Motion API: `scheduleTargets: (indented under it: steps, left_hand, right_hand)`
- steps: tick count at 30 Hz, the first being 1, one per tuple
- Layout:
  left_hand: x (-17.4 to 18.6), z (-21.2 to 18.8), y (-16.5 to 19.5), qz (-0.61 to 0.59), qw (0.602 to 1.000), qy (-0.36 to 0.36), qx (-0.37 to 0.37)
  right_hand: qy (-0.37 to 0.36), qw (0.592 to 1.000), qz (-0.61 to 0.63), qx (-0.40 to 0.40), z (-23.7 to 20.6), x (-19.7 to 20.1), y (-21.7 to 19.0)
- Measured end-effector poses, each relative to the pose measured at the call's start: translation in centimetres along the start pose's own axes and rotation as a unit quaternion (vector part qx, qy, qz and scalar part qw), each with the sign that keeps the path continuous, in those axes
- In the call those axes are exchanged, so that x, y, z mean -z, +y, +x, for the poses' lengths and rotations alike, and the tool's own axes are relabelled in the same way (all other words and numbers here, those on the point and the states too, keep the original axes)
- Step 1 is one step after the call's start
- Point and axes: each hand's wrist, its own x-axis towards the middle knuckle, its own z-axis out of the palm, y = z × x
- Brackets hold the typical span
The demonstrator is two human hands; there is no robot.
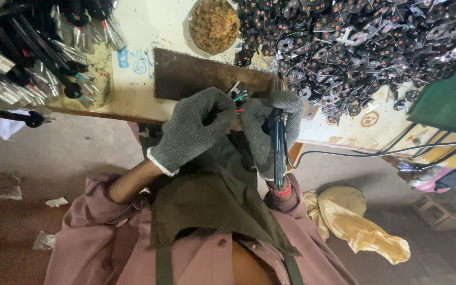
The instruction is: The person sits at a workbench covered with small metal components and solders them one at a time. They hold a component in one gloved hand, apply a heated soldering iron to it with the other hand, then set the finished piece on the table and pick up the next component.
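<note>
Both my hands wear grey knit gloves and meet at the near edge of the workbench. My left hand (pixel 193 126) pinches a small metal part with red and green wires (pixel 238 95) sticking out above its fingers. My right hand (pixel 270 124) is closed round a soldering iron (pixel 277 153) with a dark blue handle. The iron's tip points up towards the small part. Its black cord (pixel 376 153) runs off to the right.
A brown board (pixel 196 71) lies on the bench (pixel 133 100) behind my hands. A large heap of dark metal parts (pixel 365 42) fills the right. A round dish of brownish wool (pixel 214 24) stands at the top. Wired parts (pixel 32 58) lie at left; a yellow cloth (pixel 354 221) is on the floor.
</note>
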Motion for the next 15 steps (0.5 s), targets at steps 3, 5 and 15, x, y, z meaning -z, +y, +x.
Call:
scheduleTargets:
  steps: [3,5,15]
  left_hand:
    - [-0.2,0.0,-0.2,0.013,0.999,0.006,-0.038]
    - [-0.3,0.0,0.7,0.011,1.000,0.009,-0.006]
    - [7.1,2.5,6.1,0.398,0.877,0.198,-0.183]
  right_hand:
    - [-0.005,1.000,0.010,0.009,-0.1,-0.4,-0.7]
    - [0.005,1.000,0.014,-0.015,-0.1,-0.7,-1.0]
    - [-0.001,0.993,-0.051,0.104,0.7,0.5,-2.7]
